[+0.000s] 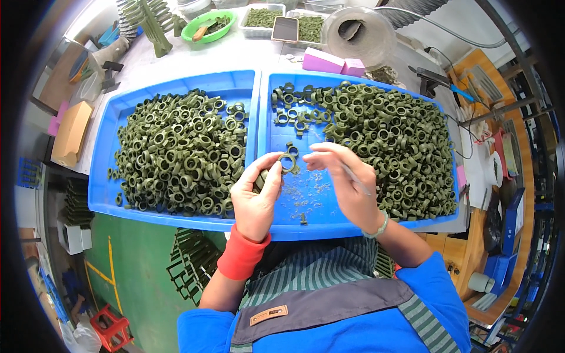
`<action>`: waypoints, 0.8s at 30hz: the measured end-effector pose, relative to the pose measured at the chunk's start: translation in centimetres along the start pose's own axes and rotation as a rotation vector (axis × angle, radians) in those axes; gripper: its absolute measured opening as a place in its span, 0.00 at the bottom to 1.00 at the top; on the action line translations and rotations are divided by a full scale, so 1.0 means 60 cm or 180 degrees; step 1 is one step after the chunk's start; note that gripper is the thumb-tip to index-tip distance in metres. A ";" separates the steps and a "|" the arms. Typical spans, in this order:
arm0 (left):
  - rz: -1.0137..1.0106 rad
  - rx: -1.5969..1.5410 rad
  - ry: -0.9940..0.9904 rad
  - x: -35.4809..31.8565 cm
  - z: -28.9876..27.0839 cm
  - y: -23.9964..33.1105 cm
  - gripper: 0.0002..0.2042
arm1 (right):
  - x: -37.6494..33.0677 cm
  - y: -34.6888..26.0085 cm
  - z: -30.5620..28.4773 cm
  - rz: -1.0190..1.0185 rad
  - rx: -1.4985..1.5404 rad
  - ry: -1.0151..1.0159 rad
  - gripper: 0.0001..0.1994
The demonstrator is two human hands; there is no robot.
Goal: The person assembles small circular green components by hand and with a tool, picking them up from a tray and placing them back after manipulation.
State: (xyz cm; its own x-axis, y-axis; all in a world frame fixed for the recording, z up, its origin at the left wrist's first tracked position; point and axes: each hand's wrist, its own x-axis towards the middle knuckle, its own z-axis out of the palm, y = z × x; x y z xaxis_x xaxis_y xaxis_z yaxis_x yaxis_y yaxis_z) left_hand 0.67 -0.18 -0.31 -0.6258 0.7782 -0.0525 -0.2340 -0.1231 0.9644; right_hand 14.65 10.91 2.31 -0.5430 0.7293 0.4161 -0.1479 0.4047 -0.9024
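Over the right blue tray (265, 123), my left hand (257, 197) pinches a dark green ring (288, 163) between thumb and fingertips. More green shows inside its curled fingers, so it may hold further rings there. My right hand (351, 182) is just to the right of that ring, fingers bent, with a thin greyish tool (356, 180) lying across the palm side. The tool's working end is hidden. Beneath both hands, small pale shavings (306, 194) litter the tray floor. A large heap of similar green rings (400, 147) fills the tray's right part.
The left blue tray (101, 170) holds another heap of green rings. Behind the trays are a light green bowl (191, 32), a phone (285, 29), purple blocks (322, 60) and a round grey duct mouth (359, 36). A red stool (112, 326) stands on the green floor.
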 end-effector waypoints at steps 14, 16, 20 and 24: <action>-0.0912 -0.1204 -0.0546 0.007 -0.012 0.009 0.15 | 0.019 0.012 -0.019 -0.1662 -0.1547 -0.0769 0.16; -0.0826 -0.1091 -0.0520 0.006 -0.012 0.009 0.15 | 0.020 0.014 -0.018 -0.1528 -0.1546 -0.0684 0.16; -0.0659 -0.0799 -0.0357 0.006 -0.012 0.007 0.15 | 0.026 0.023 -0.029 -0.0658 -0.1355 -0.0534 0.12; -0.0717 -0.0929 -0.0381 0.010 -0.016 0.001 0.15 | 0.028 0.022 -0.023 0.0024 -0.0431 -0.0472 0.09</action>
State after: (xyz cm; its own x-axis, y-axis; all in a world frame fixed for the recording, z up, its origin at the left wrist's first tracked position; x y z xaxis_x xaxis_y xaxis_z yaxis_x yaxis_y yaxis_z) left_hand -0.44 -0.31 -0.55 -0.4474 0.8700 -0.2073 -0.5684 -0.0976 0.8170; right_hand 14.71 13.43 1.97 -0.6611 0.6474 0.3792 -0.0364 0.4772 -0.8780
